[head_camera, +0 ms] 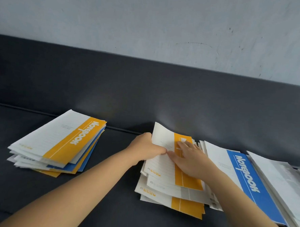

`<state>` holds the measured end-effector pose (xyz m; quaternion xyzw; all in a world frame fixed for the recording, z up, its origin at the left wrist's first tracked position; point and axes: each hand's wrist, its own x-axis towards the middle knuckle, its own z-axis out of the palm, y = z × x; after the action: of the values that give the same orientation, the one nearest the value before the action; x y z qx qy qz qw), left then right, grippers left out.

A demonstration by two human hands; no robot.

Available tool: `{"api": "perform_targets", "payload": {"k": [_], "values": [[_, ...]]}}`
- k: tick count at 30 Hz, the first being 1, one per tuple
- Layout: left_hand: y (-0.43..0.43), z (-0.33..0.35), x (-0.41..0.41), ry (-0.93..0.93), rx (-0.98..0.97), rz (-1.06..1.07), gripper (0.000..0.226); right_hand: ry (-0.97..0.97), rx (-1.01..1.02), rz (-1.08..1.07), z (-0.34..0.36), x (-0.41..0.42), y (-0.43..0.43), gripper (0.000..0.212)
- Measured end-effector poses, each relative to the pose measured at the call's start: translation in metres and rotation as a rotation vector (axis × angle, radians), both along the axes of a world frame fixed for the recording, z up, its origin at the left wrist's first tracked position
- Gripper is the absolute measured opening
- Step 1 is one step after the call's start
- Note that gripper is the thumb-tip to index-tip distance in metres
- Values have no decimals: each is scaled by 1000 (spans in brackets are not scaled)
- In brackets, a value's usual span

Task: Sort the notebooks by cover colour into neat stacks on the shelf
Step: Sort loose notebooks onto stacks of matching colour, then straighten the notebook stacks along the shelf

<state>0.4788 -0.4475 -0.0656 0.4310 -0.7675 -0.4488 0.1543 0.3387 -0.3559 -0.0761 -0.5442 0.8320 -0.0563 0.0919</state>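
The person's left hand (pixel 146 148) grips the left edge of the top orange notebook (pixel 161 166), thumb on the cover and fingers curled under it, so that the far corner lifts a little. The right hand (pixel 190 159) lies flat on that notebook's orange band with straight fingers, pressing on it and grasping nothing.

This notebook sits on top of the middle pile (pixel 168 195), a loosely fanned heap of white covers with orange bands, on the dark shelf (pixel 106 189). Well apart to the left lies a mixed pile (pixel 56 142), orange cover uppermost, with blue edges showing among the lower books. Just right of the middle pile a blue notebook (pixel 247 179) rests on another heap, and beside it, at the right edge, lie pale grey covers (pixel 282 182). A light wall (pixel 151 22) rises beyond the shelf's dark back.
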Motion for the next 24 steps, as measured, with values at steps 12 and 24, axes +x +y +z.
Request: {"api": "perform_targets", "payload": {"k": [12, 24], "values": [[-68, 40, 100, -323, -436, 181, 60, 203, -131, -137, 32, 56, -32, 89], [-166, 3, 243, -109, -34, 278, 63, 255, 38, 35, 16, 205, -131, 72]]}}
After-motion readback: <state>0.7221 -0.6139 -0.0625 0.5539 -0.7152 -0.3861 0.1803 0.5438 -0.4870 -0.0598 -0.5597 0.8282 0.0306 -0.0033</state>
